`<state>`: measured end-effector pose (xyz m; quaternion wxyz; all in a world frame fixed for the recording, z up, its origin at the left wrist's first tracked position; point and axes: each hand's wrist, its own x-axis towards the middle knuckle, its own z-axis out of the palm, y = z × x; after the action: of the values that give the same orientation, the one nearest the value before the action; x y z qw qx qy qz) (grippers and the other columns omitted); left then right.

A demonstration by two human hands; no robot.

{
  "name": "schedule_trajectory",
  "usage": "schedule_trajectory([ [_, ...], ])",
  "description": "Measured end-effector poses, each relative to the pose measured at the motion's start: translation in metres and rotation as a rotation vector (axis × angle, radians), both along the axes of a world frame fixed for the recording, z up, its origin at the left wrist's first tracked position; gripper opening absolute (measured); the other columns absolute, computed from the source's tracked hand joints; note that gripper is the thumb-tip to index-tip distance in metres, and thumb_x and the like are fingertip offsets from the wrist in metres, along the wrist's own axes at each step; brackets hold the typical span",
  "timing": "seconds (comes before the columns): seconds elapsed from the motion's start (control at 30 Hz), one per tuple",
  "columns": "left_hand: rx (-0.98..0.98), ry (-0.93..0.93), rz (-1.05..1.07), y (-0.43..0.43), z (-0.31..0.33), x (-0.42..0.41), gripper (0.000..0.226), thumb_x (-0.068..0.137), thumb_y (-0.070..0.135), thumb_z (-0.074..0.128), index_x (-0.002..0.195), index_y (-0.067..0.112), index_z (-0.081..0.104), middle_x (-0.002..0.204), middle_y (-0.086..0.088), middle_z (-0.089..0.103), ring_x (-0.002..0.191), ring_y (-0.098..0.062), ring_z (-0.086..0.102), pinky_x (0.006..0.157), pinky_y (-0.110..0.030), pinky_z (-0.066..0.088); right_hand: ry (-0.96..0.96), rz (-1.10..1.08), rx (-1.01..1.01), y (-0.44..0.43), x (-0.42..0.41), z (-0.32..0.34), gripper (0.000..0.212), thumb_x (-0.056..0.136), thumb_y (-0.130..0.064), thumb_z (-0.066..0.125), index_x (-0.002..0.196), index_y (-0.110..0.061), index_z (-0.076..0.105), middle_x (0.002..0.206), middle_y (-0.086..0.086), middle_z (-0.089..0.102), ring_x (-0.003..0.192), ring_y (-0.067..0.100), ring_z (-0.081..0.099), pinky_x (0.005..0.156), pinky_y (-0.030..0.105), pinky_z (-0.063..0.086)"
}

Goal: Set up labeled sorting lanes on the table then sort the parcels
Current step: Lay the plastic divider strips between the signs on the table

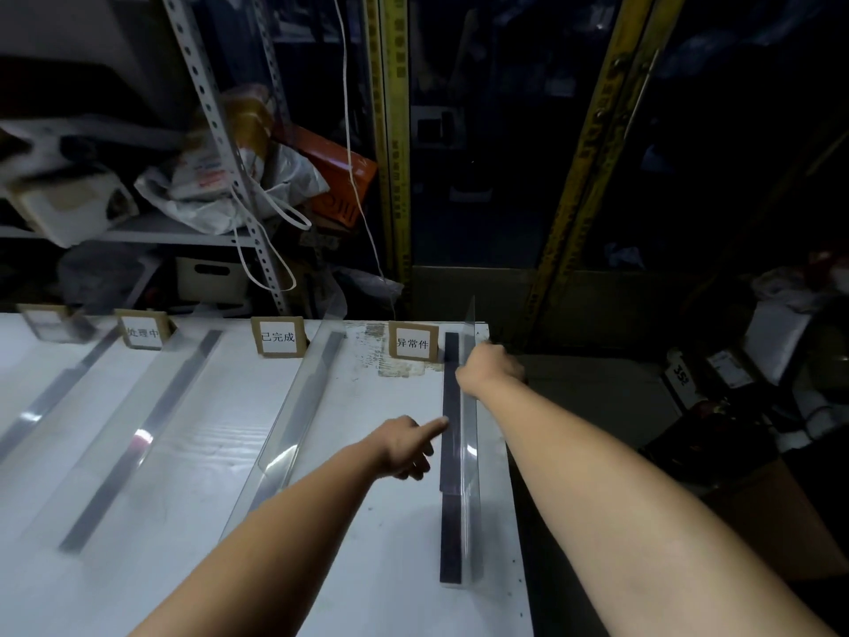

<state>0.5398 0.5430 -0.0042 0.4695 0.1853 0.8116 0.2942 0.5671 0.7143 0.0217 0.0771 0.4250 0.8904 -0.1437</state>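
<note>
Progress: lanes nearly set, last divider [469, 434] stands at the table's [390, 544] right edge; no parcels on it yet, sorting all to come
Left hand [404, 445]: forefinger pressing its dark strip [451, 452]
Right hand [489, 367]: pinching its top edge
Count: four dividers, four label cards [412, 342]

Open lanes [367, 406] between upright dividers [471, 452]

**White counter split into lanes**

The counter [390, 544] carries four clear dividers [294, 434] running front to back, each along a dark strip [451, 452]. Four cards [278, 337] stand at the far edge, the leftmost one blurred. A scuffed patch [367, 356] lies beside the rightmost card.
</note>
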Motion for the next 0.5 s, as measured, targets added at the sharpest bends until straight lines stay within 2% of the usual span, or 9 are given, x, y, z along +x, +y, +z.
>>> schedule_trajectory([
  [0.13,0.148,0.067,0.158,-0.004,0.019,-0.019,0.064,0.100,0.057,0.041,0.102,0.000,0.070,0.089,-0.016,0.076,0.086,-0.032,0.074,0.073,-0.035,0.053,-0.001,0.002,0.058,-0.003,-0.002,0.026,0.039,0.099,-0.034,0.060,0.130,-0.012,0.055,0.102,0.009,0.062,0.086,0.023,0.065,0.075,0.036,0.059],
  [0.27,0.281,0.140,0.285,-0.011,0.051,-0.031,0.056,0.104,0.050,0.036,0.105,0.005,0.068,0.096,-0.014,0.074,0.089,-0.029,0.071,0.074,-0.035,0.049,0.012,0.048,0.204,-0.011,-0.012,0.063,0.052,0.099,-0.035,0.061,0.144,-0.014,0.046,0.099,0.011,0.060,0.082,0.022,0.063,0.069,0.033,0.055],
  [0.33,0.338,0.173,0.326,-0.021,0.065,-0.037,0.053,0.105,0.047,0.035,0.106,0.006,0.068,0.098,-0.014,0.073,0.087,-0.026,0.069,0.072,-0.033,0.046,0.059,0.085,0.224,-0.019,-0.023,0.082,0.047,0.100,-0.036,0.058,0.141,-0.015,0.047,0.101,0.010,0.061,0.083,0.022,0.062,0.066,0.033,0.052],
  [0.43,0.435,0.193,0.432,-0.046,0.083,-0.048,0.049,0.106,0.042,0.037,0.106,0.003,0.067,0.092,-0.011,0.071,0.078,-0.021,0.063,0.067,-0.031,0.041,0.167,0.185,0.140,-0.047,-0.048,0.105,0.038,0.102,-0.035,0.050,0.136,-0.017,0.050,0.117,0.012,0.064,0.099,0.028,0.064,0.076,0.038,0.053],
  [0.5,0.498,0.223,0.532,-0.072,0.094,-0.056,0.039,0.105,0.033,0.042,0.101,0.004,0.066,0.086,-0.010,0.066,0.070,-0.018,0.059,0.058,-0.024,0.042,0.244,0.292,0.010,-0.081,-0.068,0.113,0.035,0.102,-0.037,0.049,0.131,-0.020,0.054,0.125,0.011,0.062,0.110,0.031,0.062,0.085,0.040,0.053],
])
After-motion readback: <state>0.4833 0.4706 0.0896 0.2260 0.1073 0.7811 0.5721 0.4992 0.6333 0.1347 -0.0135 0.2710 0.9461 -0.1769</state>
